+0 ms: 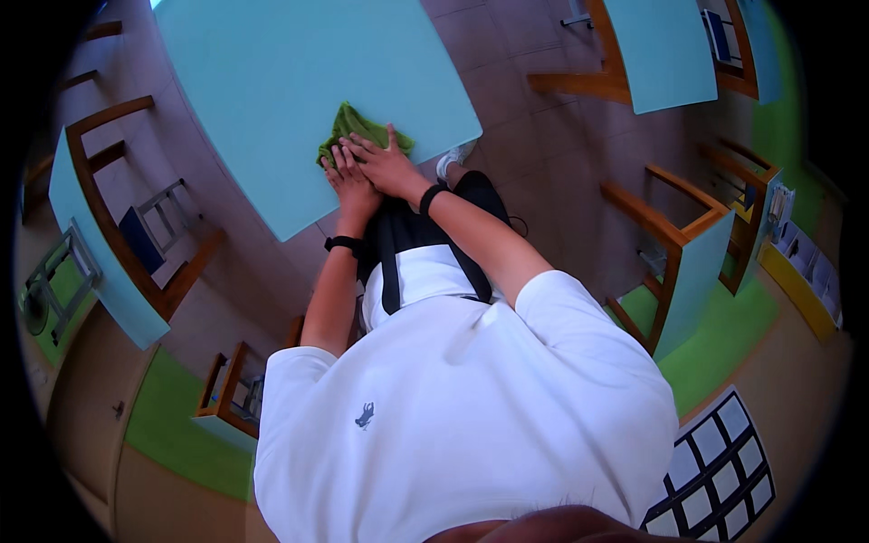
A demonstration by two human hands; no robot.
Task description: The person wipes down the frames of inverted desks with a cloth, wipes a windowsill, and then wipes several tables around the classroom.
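Note:
A crumpled green cloth (348, 124) lies on the light blue tabletop (308, 63), close to its near edge. My left hand (355, 192) rests on the cloth's near side with its fingers stretched out flat. Beside it, and partly against it, my right hand (387, 169) presses on the cloth with fingers spread and the thumb apart. Neither hand grips the cloth; both bear down on it from above. Part of the cloth is hidden under the fingers. Each wrist wears a black band.
Light blue tables with orange-brown wooden frames stand to the left (100, 249) and the right (665, 54). A grey folding stand (158, 226) is by the left table. A yellow-edged box (797, 281) sits at the far right. A shoe (453, 161) shows near the table's right corner.

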